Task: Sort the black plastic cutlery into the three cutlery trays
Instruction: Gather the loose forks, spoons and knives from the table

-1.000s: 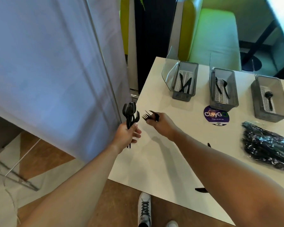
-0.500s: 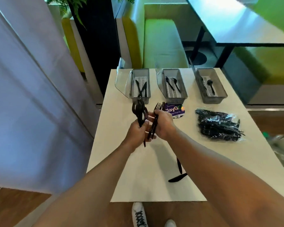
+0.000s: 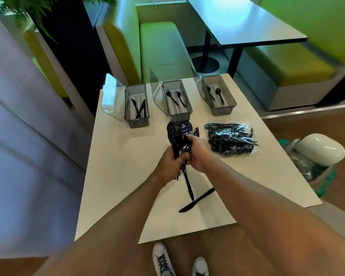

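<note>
Touching over mid-table, the left hand (image 3: 167, 165) curls round spoons (image 3: 173, 134), the right hand (image 3: 198, 154) round forks (image 3: 194, 132); two knives (image 3: 198, 199) lie toward the near edge, white tabletop (image 3: 118, 176) spreading leftward.

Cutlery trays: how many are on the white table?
3, in a row at the white table's far edge: left tray, middle tray, right tray. None seems hidden.
</note>
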`<state>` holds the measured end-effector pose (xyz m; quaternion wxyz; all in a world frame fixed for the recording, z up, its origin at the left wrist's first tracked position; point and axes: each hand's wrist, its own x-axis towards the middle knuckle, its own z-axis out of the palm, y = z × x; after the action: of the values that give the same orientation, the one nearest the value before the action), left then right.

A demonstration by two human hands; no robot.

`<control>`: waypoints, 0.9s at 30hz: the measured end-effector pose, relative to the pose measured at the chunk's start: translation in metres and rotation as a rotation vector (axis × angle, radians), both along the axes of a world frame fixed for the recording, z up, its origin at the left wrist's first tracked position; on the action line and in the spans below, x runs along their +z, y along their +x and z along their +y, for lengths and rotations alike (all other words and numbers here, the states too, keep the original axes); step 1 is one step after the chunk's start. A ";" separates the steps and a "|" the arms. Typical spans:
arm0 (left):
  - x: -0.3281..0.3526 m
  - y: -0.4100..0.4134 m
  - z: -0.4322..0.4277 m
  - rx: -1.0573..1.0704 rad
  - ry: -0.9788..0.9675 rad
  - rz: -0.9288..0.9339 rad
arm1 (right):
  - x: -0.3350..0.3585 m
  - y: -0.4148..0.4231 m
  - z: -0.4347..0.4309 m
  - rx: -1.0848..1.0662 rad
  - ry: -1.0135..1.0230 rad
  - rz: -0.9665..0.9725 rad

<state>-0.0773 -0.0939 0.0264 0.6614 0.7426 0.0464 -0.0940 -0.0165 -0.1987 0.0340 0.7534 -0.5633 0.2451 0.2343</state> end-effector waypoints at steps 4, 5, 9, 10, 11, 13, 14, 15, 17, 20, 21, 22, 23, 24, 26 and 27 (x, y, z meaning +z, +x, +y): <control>0.002 -0.003 -0.015 -0.047 -0.051 0.014 | -0.002 -0.001 -0.018 0.043 -0.027 -0.029; 0.001 -0.004 -0.016 -0.066 -0.055 0.025 | -0.004 -0.002 -0.022 0.058 -0.045 -0.050; -0.011 -0.010 -0.010 -0.095 -0.048 0.134 | -0.011 -0.012 -0.049 0.335 -0.121 -0.139; -0.015 -0.012 -0.007 -0.081 -0.031 0.150 | -0.014 -0.015 -0.058 0.451 -0.196 -0.172; -0.020 -0.014 -0.003 -0.057 -0.012 0.166 | -0.016 -0.018 -0.066 0.557 -0.293 -0.209; -0.030 -0.020 0.006 0.007 0.010 0.204 | -0.023 -0.023 -0.078 0.713 -0.505 -0.291; -0.036 -0.024 0.009 0.036 0.010 0.230 | -0.028 -0.026 -0.083 0.788 -0.607 -0.344; -0.041 -0.029 0.012 0.059 0.011 0.253 | -0.033 -0.029 -0.088 0.880 -0.706 -0.405; -0.052 -0.037 0.016 0.096 0.011 0.285 | -0.043 -0.036 -0.095 1.091 -0.882 -0.499; -0.064 -0.046 0.017 0.130 0.036 0.296 | -0.053 -0.050 -0.101 1.291 -1.035 -0.613; -0.065 -0.049 0.016 0.137 0.045 0.299 | -0.056 -0.054 -0.102 1.319 -1.068 -0.668; -0.067 -0.051 0.015 0.141 0.050 0.301 | -0.060 -0.057 -0.104 1.338 -1.097 -0.729; -0.067 -0.052 0.014 0.142 0.052 0.302 | -0.064 -0.060 -0.105 1.347 -1.120 -0.784; -0.068 -0.053 0.013 0.140 0.052 0.301 | -0.067 -0.061 -0.107 1.348 -1.137 -0.821; -0.068 -0.055 0.013 0.146 0.047 0.293 | -0.070 -0.063 -0.109 1.353 -1.155 -0.850; -0.067 -0.055 0.013 0.156 0.044 0.285 | -0.069 -0.064 -0.109 1.366 -1.158 -0.853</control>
<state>-0.1325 -0.0813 -0.0409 0.6372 0.7301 0.1994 -0.1457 -0.0804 -0.3081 -0.0351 0.0901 -0.9020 -0.3475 0.2400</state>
